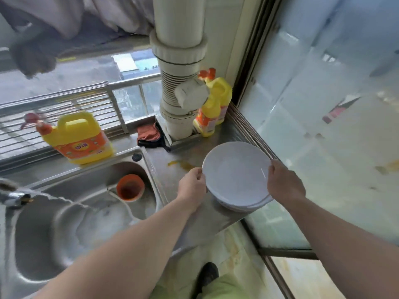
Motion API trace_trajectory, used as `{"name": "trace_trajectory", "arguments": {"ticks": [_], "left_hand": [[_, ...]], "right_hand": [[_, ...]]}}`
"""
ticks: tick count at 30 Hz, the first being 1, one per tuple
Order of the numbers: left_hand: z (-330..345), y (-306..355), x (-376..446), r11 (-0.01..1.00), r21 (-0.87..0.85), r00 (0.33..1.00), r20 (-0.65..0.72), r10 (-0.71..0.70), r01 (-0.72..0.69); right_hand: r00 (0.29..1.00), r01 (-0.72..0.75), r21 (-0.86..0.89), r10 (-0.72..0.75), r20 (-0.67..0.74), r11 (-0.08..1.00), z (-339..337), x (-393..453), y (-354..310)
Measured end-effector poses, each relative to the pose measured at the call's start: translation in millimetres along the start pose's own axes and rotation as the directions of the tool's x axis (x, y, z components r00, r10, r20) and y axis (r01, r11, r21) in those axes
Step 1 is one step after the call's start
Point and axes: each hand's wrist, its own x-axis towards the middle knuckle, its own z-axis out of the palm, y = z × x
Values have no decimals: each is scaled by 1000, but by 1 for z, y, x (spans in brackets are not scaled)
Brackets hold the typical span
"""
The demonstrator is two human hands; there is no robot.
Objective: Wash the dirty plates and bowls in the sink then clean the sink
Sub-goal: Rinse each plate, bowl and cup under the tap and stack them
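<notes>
On the steel drainboard [166, 160] right of the sink: both hands at a white plate [236, 169]. Left hand [191, 187] fingers curled over the plate's left rim, pinching it. Right hand [285, 183] fingers wrapped over the right rim, thumb side toward the camera. Plate tilted slightly, face up, held at the top of a small stack of white plates [244, 205]; cannot tell whether it touches the one beneath. Stack sits near the front right corner of the drainboard, close to the glass partition [323, 104].

Yellow smear [181, 164] on the steel just left of the plate. Behind it, an orange and black cloth [150, 134] bunched at the foot of a white drain pipe [179, 61]. Two yellow bottles with orange caps [212, 104] stand right of the pipe, in the corner.

Sink basin [64, 223] lies left of the arms, wet, foamy water over the bottom. Orange cup [130, 187] stands inside it against the right wall. Tap [15, 195] at far left, water running from it into the basin. Large yellow dish soap jug [78, 137] with orange label on the back ledge, beside a metal rack [54, 106] at the window. Green trouser leg and a dark shoe [208, 275] show below the counter edge.
</notes>
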Motion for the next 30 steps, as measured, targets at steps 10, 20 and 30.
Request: {"name": "trace_trajectory", "arguments": {"ticks": [10, 20, 30], "left_hand": [[47, -9, 18, 992, 107, 998, 2, -61, 61], [-14, -48, 29, 960, -238, 979, -105, -174, 145], [-210, -165, 32, 823, -504, 868, -249, -429, 262]], "right_hand": [[991, -10, -91, 21, 129, 996, 26, 31, 50], [943, 331, 178, -321, -83, 927, 34, 2, -58], [808, 381, 297, -472, 353, 875, 181, -66, -269]]}}
